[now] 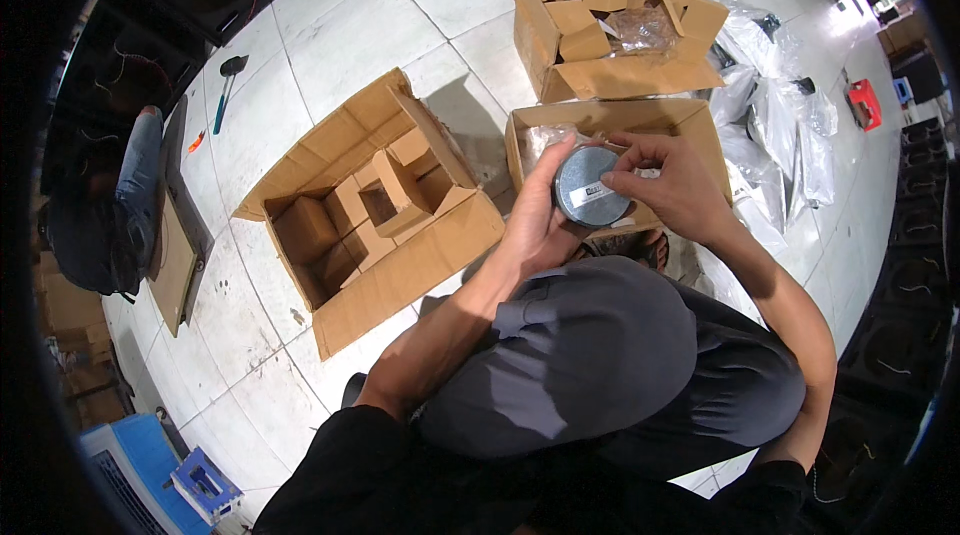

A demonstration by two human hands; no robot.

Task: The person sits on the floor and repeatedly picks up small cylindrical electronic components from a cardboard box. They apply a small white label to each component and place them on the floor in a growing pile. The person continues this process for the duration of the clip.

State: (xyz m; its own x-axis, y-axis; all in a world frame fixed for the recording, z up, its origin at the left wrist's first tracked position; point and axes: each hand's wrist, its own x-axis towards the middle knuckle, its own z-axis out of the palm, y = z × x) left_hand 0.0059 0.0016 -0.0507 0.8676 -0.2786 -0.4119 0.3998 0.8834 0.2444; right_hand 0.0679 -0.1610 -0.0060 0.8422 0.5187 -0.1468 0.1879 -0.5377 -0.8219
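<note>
My left hand [538,217] is wrapped round a round, flat-faced grey part [578,173], about palm-sized, held above my knees. A white label [590,197] with dark print lies across its face. My right hand [680,183] is closed, with thumb and fingertips pinched at the right end of that label. Just beyond both hands is an open cardboard box [690,117] with clear plastic wrapping [548,139] inside; my hands hide part of it. The back of the grey part is out of sight.
Left of me sits an open carton [345,330] with cardboard dividers. Another carton [560,80] holding bubble wrap stands farther off. Plastic-bagged items [765,125] lie to the right, near a red object [862,105]. A blue stool [205,485] and black cabinets [150,45] line the left side.
</note>
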